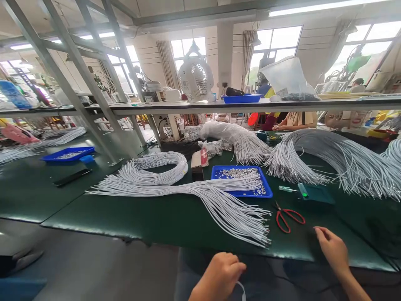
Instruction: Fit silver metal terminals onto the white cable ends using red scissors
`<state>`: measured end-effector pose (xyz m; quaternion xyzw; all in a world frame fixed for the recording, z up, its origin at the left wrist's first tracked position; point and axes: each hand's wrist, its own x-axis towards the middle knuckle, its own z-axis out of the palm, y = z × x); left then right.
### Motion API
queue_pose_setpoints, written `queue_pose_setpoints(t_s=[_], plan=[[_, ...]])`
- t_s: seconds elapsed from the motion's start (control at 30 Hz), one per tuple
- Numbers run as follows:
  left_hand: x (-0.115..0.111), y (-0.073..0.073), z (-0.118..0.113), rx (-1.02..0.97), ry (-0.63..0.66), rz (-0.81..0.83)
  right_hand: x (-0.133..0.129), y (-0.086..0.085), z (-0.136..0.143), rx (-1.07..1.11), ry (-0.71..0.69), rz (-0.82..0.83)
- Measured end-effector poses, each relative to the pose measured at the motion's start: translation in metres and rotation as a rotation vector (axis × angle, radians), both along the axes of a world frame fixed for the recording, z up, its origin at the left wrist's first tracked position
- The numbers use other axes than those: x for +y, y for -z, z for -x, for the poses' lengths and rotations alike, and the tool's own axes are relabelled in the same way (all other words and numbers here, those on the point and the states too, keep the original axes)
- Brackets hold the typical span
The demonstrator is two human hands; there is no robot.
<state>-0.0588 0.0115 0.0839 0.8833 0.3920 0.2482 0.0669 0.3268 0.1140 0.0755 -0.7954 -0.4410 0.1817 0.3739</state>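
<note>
My left hand [221, 271] hangs below the front edge of the green table [156, 217], fingers curled around a thin white cord end [242, 289] that trails down from it. My right hand [332, 248] rests at the table's front edge with loosely curled fingers and nothing in it, just below the red-handled scissors [286, 217]. A long bundle of white cords [200, 192] fans out toward me, its metal-tipped ends [260, 232] lying between my hands. Behind it sits a blue tray [266, 190] of small metal parts.
More white cord bundles lie at the right [328, 159] and back centre [238, 140]. A teal tool [308, 192] lies by the scissors. A shelf [219, 106] carries a fan [196, 79] and a blue tray. Another person sits behind it [294, 120]. A second blue tray [67, 154] is at left.
</note>
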Motion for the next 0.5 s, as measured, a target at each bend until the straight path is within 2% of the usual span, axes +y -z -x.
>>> queue_pose_setpoints(t_s=[0.07,0.1,0.2,0.37,0.43,0.5], plan=[[0.004,-0.008,0.000,0.042,0.220,0.032,-0.002,-0.002,0.004,-0.022,0.045,-0.024],[0.004,-0.007,0.002,0.059,0.306,0.052,-0.003,-0.003,0.007,-0.024,0.063,-0.025],[-0.005,0.010,0.012,0.068,0.487,0.173,-0.004,-0.010,0.017,-0.047,0.128,-0.049],[-0.025,0.047,0.018,0.055,0.562,0.369,-0.006,-0.016,0.027,-0.101,0.147,-0.075],[-0.032,0.056,0.009,0.077,0.561,0.431,-0.005,-0.015,0.028,-0.135,0.139,-0.066],[-0.040,0.060,-0.010,0.075,0.578,0.502,-0.005,-0.015,0.029,-0.167,0.137,-0.041]])
